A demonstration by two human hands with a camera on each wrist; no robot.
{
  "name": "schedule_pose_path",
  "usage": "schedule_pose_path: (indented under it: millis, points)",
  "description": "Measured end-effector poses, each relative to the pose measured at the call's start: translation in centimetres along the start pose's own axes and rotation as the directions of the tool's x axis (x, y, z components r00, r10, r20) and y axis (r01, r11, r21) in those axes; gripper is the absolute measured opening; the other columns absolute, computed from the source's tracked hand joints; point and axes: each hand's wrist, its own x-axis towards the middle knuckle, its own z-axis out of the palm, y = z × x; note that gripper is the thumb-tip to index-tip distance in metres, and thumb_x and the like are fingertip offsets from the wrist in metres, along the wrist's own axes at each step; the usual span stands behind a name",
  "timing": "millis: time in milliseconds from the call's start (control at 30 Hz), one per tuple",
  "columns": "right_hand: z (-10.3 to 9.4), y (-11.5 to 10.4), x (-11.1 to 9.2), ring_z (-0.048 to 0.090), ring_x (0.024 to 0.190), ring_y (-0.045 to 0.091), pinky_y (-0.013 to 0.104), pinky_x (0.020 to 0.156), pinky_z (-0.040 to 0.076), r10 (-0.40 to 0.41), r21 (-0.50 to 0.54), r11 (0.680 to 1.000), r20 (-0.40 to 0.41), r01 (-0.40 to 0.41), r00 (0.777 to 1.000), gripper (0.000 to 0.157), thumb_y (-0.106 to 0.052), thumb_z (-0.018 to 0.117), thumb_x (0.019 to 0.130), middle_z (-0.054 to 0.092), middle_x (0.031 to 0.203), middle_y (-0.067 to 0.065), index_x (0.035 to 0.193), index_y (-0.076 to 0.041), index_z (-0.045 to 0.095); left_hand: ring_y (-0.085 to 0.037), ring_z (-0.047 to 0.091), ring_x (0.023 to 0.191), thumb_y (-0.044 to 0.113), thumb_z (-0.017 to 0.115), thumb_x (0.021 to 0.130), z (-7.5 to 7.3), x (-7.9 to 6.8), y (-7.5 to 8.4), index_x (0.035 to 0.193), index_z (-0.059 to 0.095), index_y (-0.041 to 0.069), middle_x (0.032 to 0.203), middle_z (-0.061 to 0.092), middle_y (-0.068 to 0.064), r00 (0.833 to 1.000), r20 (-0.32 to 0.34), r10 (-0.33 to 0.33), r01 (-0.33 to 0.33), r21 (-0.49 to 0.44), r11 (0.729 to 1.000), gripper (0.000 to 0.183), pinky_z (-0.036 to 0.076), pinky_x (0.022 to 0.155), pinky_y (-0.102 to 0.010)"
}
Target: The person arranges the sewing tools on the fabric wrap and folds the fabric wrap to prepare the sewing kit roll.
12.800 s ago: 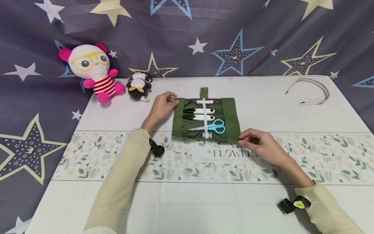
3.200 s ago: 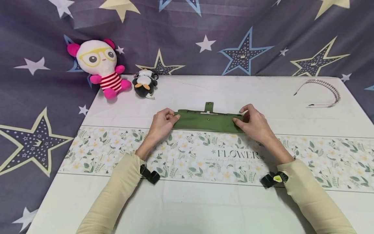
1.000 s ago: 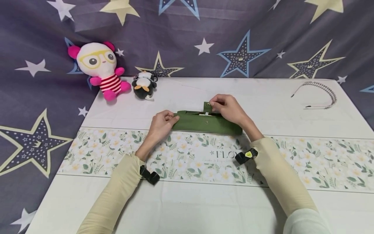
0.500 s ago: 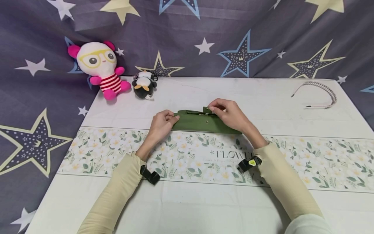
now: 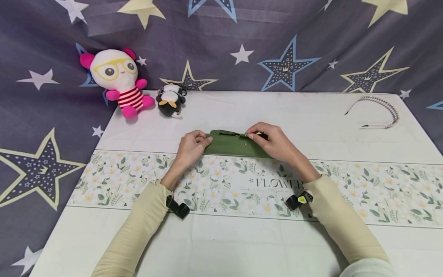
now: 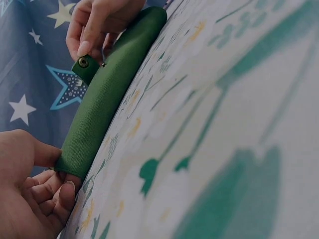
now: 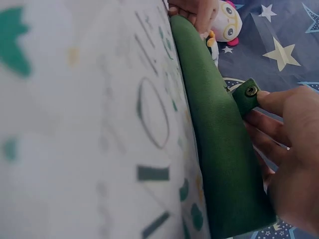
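A green fabric sewing kit pouch [image 5: 226, 146] lies folded into a long strip in the middle of the table, its inner tools hidden. My left hand [image 5: 191, 148] pinches the pouch's left end between thumb and fingers. With thumb and fingertips my right hand [image 5: 275, 142] holds the closure tab [image 7: 244, 98] at the far long edge. In both wrist views the tab's metal snap ring shows, tipped over toward the near side. A small snap stud [image 5: 245, 144] sits on the pouch's front face, apart from the tab.
A pink and white plush toy [image 5: 129, 98] and a small penguin plush [image 5: 170, 102] are at the back left. A beaded headband [image 5: 385, 107] lies back right. The white table cover [image 5: 221, 246] has a flower-print band, and a starry curtain [image 5: 214, 38] hangs behind.
Earlier the pouch lay unfolded with scissors and other tools showing; then it was folded. In the last second my right hand has drawn the tab down toward the front. My left hand has stayed put.
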Motion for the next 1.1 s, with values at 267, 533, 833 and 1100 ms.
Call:
schedule_pose_path:
  millis: [267,533,833,1100]
  points:
    - [0.2,0.4,-0.5,0.068,0.101,0.024,0.041,0.086,0.055,-0.192,-0.093,0.977,0.019,0.193,0.981,0.014,0.003,0.065,0.100,0.072,0.111,0.010,0.111,0.000,0.075,-0.022,0.055,0.071,0.019,0.066,0.103,-0.1,0.1,0.0,0.105,0.069,-0.002,0.083,0.066,-0.009,1.000,0.000,-0.003,0.003,0.009,1.000,0.021,0.044,0.073,-0.035]
    - [0.2,0.5,-0.8,0.068,0.105,0.030,0.046,0.092,0.053,-0.315,-0.211,0.923,0.064,0.321,0.947,0.015,0.004,0.071,0.096,0.071,0.112,0.014,0.110,0.001,0.076,-0.021,0.053,0.070,0.019,0.067,0.103,-0.1,0.0,0.1,0.105,0.070,-0.002,0.080,0.064,-0.008,1.000,0.005,0.000,0.000,0.008,1.000,0.022,0.043,0.072,-0.035]
    - [0.5,0.8,-1.1,0.066,0.108,0.033,0.042,0.092,0.054,-0.420,-0.338,0.836,0.111,0.431,0.901,0.018,0.007,0.075,0.091,0.070,0.117,0.017,0.109,0.003,0.076,-0.022,0.054,0.071,0.019,0.067,0.103,-0.2,0.0,0.1,0.106,0.070,-0.003,0.082,0.065,-0.008,1.000,0.008,-0.003,0.003,0.016,1.000,0.023,0.044,0.073,-0.035]
    - [0.4,1.1,-1.5,0.069,0.107,0.033,0.043,0.089,0.056,-0.502,-0.391,0.761,0.152,0.518,0.852,0.024,0.009,0.076,0.088,0.071,0.120,0.018,0.112,0.003,0.076,-0.023,0.054,0.072,0.019,0.066,0.103,-0.2,0.1,0.1,0.106,0.070,-0.003,0.083,0.066,-0.010,1.000,0.009,-0.004,0.003,0.025,1.000,0.023,0.044,0.074,-0.036]
